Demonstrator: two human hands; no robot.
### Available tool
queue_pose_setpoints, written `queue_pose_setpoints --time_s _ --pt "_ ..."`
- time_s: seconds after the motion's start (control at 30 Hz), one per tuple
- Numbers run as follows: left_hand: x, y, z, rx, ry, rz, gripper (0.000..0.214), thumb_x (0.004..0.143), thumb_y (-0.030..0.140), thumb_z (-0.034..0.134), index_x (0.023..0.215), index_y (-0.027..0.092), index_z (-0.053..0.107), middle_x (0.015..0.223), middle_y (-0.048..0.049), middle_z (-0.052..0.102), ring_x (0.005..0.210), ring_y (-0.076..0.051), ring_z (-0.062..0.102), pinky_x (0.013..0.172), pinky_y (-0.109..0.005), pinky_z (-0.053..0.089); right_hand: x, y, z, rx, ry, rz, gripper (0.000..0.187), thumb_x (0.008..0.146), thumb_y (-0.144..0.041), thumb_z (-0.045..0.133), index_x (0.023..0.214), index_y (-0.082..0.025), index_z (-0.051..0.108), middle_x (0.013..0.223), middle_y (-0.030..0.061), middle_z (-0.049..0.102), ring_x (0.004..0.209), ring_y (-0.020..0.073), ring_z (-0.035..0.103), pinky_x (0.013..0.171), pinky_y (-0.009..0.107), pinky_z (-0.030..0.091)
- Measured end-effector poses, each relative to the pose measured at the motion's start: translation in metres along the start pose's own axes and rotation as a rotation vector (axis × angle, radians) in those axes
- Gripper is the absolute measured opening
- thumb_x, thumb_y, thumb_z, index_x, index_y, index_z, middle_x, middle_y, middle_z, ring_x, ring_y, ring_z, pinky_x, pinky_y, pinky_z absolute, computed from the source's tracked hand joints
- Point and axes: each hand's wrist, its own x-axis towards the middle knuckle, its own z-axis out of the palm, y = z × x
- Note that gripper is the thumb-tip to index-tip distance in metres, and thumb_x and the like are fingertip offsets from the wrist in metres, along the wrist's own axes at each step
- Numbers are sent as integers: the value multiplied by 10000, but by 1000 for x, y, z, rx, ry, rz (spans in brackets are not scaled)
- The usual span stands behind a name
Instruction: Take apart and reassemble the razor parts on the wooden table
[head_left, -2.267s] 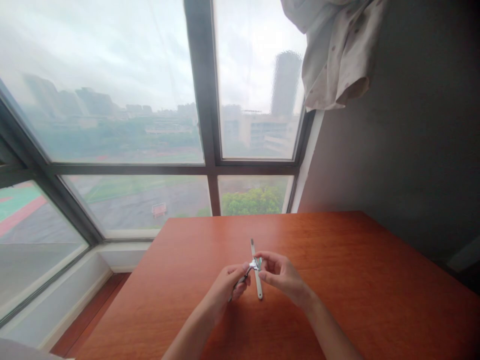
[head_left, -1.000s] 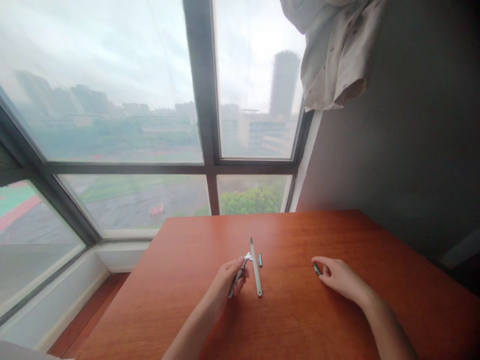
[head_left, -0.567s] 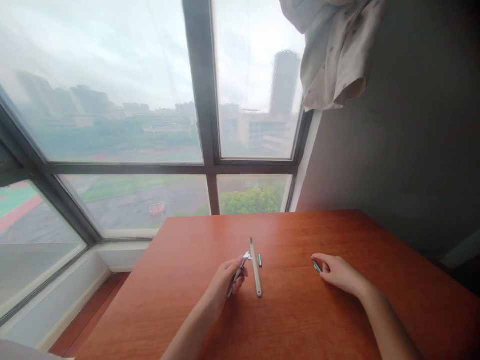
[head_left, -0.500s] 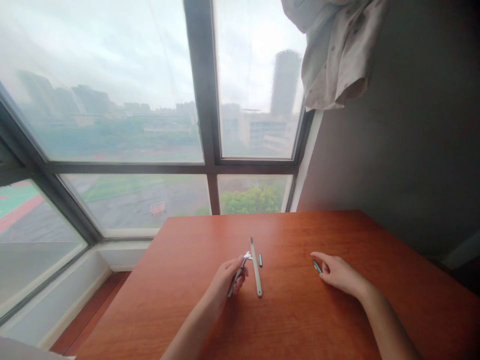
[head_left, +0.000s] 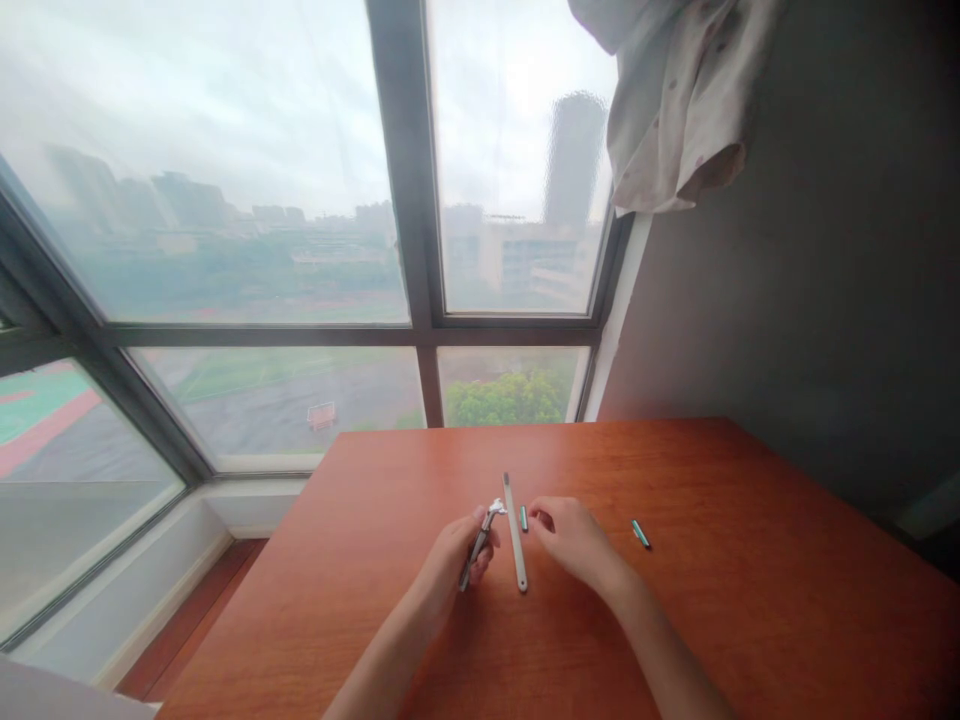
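My left hand (head_left: 466,548) is closed around a dark-handled razor handle (head_left: 474,560) with a white-and-silver top end, raised just left of the toothbrush. That toothbrush (head_left: 516,545), slim and light grey with a dark head, lies lengthwise on the table. Close along its right side is a small green-and-black razor cartridge (head_left: 523,518). My right hand (head_left: 574,535) has its fingers curled together, tips right beside this cartridge; whether they touch it or hold anything is hidden. A second green-and-black razor cartridge (head_left: 640,534) rests on the table farther right, apart from both hands.
The reddish-brown wooden table (head_left: 420,650) reaches back to large windows with grey frames (head_left: 427,335). A light garment (head_left: 675,120) hangs at upper right before a dark grey wall (head_left: 810,250). Red-brown floor (head_left: 195,620) shows at lower left.
My right hand has moved left, away from the right-hand cartridge, which stays on the table, to beside the other cartridge. My left hand still holds the razor handle. The view has shifted slightly.
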Motion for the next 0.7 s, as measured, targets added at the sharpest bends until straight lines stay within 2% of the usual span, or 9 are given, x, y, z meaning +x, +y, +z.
queue_pose_setpoints --time_s 0.2,0.43,0.7 --pt "-2 2 2 -31 12 -12 516 761 646 537 661 143 596 432 50 425 368 -64 334 380 -185 217 -5 -3 23 -154 53 99 226 879 -284 497 745 -213 664 707 28 705 642 154 618 534 239 242" --pt "-7 3 3 -14 8 35 459 827 548 542 584 160 507 461 63 370 404 -58 277 409 -192 184 -13 -7 30 -184 62 128 300 907 -403 482 721 -224 636 715 30 712 666 172 647 546 243 267" --pt "-4 4 2 8 41 43 476 791 576 571 566 163 497 443 70 344 392 -55 262 407 -198 172 -17 -20 37 -213 67 215 240 846 -458 555 779 -234 609 761 31 712 721 211 667 581 252 325"
